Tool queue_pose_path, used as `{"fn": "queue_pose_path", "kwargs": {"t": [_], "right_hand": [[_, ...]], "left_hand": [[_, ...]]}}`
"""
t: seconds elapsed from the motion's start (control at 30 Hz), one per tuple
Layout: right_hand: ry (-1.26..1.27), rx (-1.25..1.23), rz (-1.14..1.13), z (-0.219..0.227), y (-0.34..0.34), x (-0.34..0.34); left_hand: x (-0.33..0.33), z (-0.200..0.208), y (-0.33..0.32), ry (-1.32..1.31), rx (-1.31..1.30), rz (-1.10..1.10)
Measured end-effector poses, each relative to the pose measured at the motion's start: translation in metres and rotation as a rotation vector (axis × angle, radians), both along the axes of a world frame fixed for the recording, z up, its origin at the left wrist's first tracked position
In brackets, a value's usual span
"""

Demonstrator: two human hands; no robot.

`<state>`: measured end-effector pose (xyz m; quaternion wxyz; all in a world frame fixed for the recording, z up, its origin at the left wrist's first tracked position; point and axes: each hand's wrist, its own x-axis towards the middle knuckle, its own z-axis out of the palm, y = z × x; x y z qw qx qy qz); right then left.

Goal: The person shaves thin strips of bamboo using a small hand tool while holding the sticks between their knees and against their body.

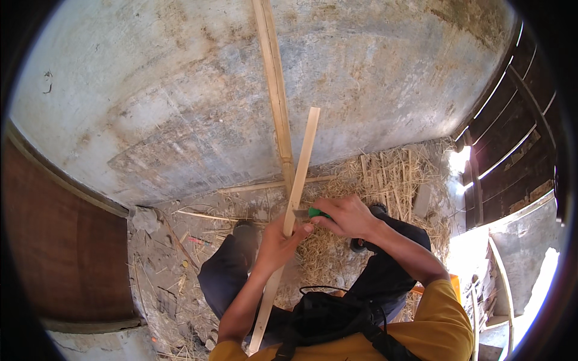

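Mostly hidden, a green-handled knife (312,213) sits in the right hand (343,216) (fingers closed); left hand (277,243) grips the bamboo strip (299,174).

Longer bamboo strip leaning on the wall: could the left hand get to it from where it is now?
Probably yes. The left hand grips the short strip, which crosses the longer strip just above; nothing lies between, though it would have to let go first.

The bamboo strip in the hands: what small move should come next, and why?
Probably push the knife a little further along the bamboo strip. The right hand holds its green handle with the blade against the strip's edge, and the left hand grips the strip just below.
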<state>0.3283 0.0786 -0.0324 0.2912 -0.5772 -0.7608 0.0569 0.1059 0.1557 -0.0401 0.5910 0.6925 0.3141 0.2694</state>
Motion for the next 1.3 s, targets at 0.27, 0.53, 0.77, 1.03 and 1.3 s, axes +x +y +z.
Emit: {"fn": "queue_pose_path", "kwargs": {"t": [0.27, 0.53, 0.77, 1.03, 1.3], "right_hand": [[-0.045, 0.048, -0.062, -0.002, -0.002, -0.005], [-0.072, 0.095, -0.108, -0.001, 0.000, -0.002], [0.043, 0.146, -0.279, 0.007, 0.008, 0.028], [0.139, 0.017, -0.498, 0.023, 0.018, 0.071], [0.238, 0.120, -0.569, 0.032, 0.017, 0.083]], "left_hand": [[-0.002, 0.000, -0.003, 0.100, 0.093, 0.005], [-0.002, 0.006, -0.005, 0.118, 0.111, 0.009], [-0.001, 0.003, -0.017, 0.162, 0.071, 0.000], [-0.001, 0.002, -0.027, 0.199, 0.088, -0.054], [0.001, 0.004, -0.036, 0.194, 0.004, -0.066]]}}
